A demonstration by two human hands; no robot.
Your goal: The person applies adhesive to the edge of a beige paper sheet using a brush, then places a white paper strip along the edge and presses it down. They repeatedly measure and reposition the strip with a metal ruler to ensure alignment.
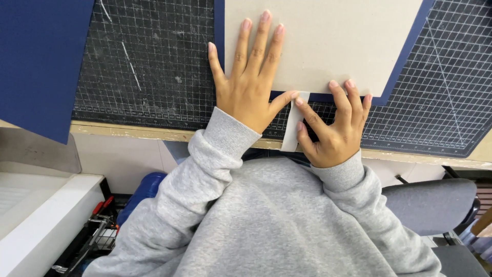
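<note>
Board (328, 41) on sheet (405, 66) on cutting mat (154, 66), strip (293, 128) at its near edge

A craft workshop: scarred gridded cutting mat (148, 66), tool rack (95, 231) below.

Left hand (249, 82) flat on grey board (328, 41); right hand (330, 128) pinches white strip (293, 125).
</note>
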